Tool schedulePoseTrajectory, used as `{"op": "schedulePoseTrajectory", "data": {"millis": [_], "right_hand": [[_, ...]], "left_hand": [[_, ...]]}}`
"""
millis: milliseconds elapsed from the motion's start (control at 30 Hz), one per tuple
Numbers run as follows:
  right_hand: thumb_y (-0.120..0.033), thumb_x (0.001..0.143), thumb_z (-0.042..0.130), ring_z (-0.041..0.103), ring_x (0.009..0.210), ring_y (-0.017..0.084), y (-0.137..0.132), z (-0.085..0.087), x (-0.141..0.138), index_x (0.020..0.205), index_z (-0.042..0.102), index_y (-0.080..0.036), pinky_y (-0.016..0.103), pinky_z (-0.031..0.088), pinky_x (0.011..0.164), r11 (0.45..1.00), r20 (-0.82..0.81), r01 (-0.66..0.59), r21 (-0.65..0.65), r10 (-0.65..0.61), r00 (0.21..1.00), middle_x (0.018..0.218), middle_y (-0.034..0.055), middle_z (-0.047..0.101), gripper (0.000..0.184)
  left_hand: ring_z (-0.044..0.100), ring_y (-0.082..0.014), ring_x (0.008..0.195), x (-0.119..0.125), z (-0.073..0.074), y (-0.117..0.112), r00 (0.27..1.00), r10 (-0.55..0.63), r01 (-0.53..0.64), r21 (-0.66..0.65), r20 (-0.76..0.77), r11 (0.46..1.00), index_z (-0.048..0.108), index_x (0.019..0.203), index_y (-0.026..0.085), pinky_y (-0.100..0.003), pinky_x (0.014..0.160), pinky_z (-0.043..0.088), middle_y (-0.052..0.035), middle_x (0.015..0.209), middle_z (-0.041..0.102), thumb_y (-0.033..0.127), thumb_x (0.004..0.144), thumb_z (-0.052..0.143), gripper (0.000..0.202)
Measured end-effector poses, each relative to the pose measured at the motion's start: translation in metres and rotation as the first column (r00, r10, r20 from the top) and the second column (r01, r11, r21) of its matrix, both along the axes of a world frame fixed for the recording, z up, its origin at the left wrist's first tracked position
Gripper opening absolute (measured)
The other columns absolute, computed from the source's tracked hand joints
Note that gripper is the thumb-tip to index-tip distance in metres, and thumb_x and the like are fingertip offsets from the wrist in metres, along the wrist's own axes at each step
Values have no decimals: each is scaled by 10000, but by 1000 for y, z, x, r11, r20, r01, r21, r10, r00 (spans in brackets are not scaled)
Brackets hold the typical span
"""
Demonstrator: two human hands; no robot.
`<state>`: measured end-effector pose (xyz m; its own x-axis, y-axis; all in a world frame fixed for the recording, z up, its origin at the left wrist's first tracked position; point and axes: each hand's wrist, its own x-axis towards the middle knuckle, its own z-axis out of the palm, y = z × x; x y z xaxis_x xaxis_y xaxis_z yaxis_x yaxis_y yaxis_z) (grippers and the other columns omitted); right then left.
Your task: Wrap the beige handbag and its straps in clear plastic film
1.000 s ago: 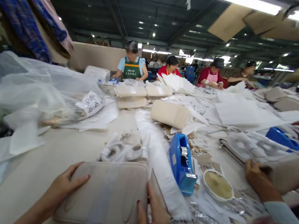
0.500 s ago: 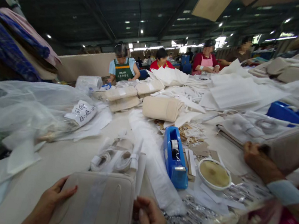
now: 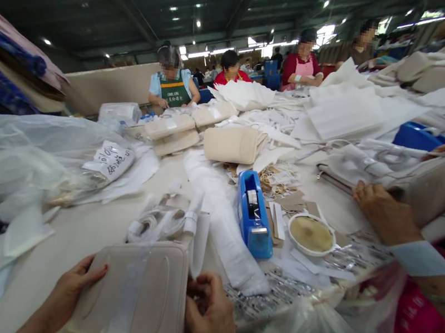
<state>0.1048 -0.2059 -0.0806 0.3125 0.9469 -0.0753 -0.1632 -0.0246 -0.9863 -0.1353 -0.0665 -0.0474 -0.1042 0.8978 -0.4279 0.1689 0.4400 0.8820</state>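
Beige padded pouch (image 3: 135, 293), flat at the near edge of the bench (image 3: 80, 234), left hand (image 3: 70, 291) fingers clamped on its left edge, right hand (image 3: 208, 322) fingers curled against its right edge; blue tape dispenser (image 3: 253, 213) just beyond.

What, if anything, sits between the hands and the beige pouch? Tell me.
Nothing visible. The left hand grips the beige pouch at its left edge, and the right hand presses against its right edge, both in direct contact.
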Motion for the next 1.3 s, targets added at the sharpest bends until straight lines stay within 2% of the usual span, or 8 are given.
{"op": "schedulePoseTrajectory", "data": {"millis": [333,433,567,667,800,900,1100,1300], "right_hand": [[-288,776,448,636,834,182,5,14,1,888,504,-193,290,461,733,996,55,-92,16,91,994,892,66,674,157],[-306,748,467,621,790,171,6,3,-1,855,509,-196,270,443,679,991,-184,-129,-34,120,976,829,45,671,159],[-329,652,562,573,623,122,1,-10,1,866,465,-203,215,376,561,983,-551,-164,-88,89,830,742,-6,648,266],[-346,731,539,595,767,147,-14,-15,8,927,533,-193,247,418,674,973,-392,-230,18,218,894,829,21,651,249],[-352,844,440,597,829,170,-40,-24,14,971,599,-196,282,449,759,989,-46,-147,4,147,988,877,47,647,255],[-313,860,388,605,793,167,-48,-27,16,979,610,-195,275,467,739,990,77,-137,20,135,988,866,53,649,278],[-303,761,542,588,985,213,-42,-17,18,1088,607,-195,279,460,844,938,315,-339,67,302,900,1053,78,640,351],[-504,818,514,603,762,175,-31,-23,8,904,617,-201,247,472,683,989,362,-142,-41,147,920,813,32,648,332]], "left_hand": [[656,-242,572,-3,-4,4,999,12,-11,-29,30,1000,572,955,217,-315,495,539,13,667,686,187,487,778,513],[644,-234,541,-3,-6,3,1000,26,-25,-11,15,1000,573,949,211,-314,479,534,11,664,683,188,453,787,540],[647,-256,556,-4,-6,2,1000,26,-26,-6,3,1000,572,957,212,-331,476,535,6,669,683,213,405,815,603],[637,-236,537,-1,-2,2,1000,19,-19,-7,2,1000,574,952,208,-315,468,530,15,652,674,205,401,813,600],[636,-218,535,4,2,1,999,38,-38,13,0,999,582,918,199,-292,466,527,24,643,664,182,421,777,534],[629,-215,514,5,1,0,999,50,-49,19,-14,999,583,899,200,-287,442,515,29,628,657,176,424,762,508],[632,-218,525,5,2,-1,999,30,-30,16,-13,999,578,905,194,-302,471,523,13,651,665,197,437,766,504],[624,-208,542,12,6,-13,995,105,-104,36,-3,994,584,930,185,-295,484,509,-5,689,679,234,438,784,533]]}}
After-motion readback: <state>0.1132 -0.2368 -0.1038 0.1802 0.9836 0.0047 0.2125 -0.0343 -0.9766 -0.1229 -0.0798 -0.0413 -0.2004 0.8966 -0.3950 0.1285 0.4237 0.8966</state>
